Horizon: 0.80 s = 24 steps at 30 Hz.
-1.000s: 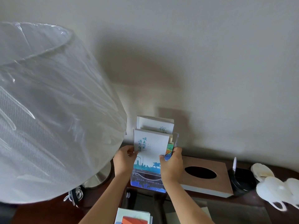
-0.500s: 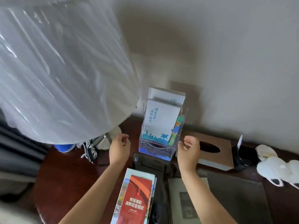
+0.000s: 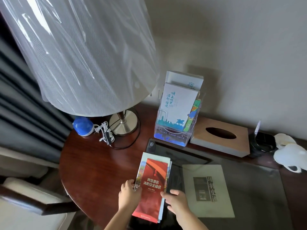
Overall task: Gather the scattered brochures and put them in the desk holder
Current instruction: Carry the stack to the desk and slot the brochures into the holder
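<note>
Fingers (image 3: 130, 183) of left hand (image 3: 127, 195) pinch brochure stack (image 3: 154, 176) at its left edge; right hand (image 3: 177, 203) fingers, loosely spread, touch its right edge.

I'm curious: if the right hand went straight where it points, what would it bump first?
The brochure stack: the right hand points up-left at it, and its fingers look to be touching its right edge, though depth is unclear.

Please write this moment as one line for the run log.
left grip: pinches brochure stack edge | right grip: touches stack | holder: brochures inside
</note>
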{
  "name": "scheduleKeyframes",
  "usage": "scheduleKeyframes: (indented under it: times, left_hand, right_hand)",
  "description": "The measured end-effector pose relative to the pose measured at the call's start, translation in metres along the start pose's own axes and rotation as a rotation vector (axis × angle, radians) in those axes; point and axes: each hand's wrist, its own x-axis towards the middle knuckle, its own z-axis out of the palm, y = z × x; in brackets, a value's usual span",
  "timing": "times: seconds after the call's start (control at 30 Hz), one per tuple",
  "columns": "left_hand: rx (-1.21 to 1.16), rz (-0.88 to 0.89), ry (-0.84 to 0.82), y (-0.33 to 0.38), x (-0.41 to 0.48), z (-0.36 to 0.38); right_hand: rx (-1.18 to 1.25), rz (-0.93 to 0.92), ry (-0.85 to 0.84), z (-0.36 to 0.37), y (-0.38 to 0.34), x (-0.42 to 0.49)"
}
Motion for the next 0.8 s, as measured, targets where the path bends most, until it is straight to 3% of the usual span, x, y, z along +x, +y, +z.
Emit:
scheduleKeyframes:
  times: [0.27,0.33,0.4,0.53,0.6,0.73,0.8]
  left_hand:
    - [0.033,-0.050,-0.103,-0.001,-0.002,0.011]
    - [0.026,-0.032,-0.130,-0.005,-0.007,0.017]
    - [0.012,-0.009,-0.148,-0.009,-0.013,0.026]
    - [-0.070,-0.001,-0.189,-0.014,-0.022,0.040]
    - [-0.080,0.019,-0.194,-0.017,-0.021,0.044]
    - [-0.125,0.009,-0.182,-0.015,-0.017,0.049]
    - [-0.278,-0.021,-0.193,-0.006,-0.017,0.049]
  right_hand:
    - [-0.205,0.007,0.122,0.010,-0.002,-0.001]
    - [-0.365,-0.090,0.244,0.010,0.004,-0.004]
    - [-0.352,-0.222,0.311,0.010,0.014,-0.004]
    - [-0.088,-0.160,0.214,-0.001,0.020,-0.001]
    - [-0.078,-0.152,0.143,-0.010,0.024,0.004]
    - [-0.075,-0.263,0.014,-0.028,0.033,0.006]
    - [-0.044,-0.344,-0.006,-0.037,0.036,0.004]
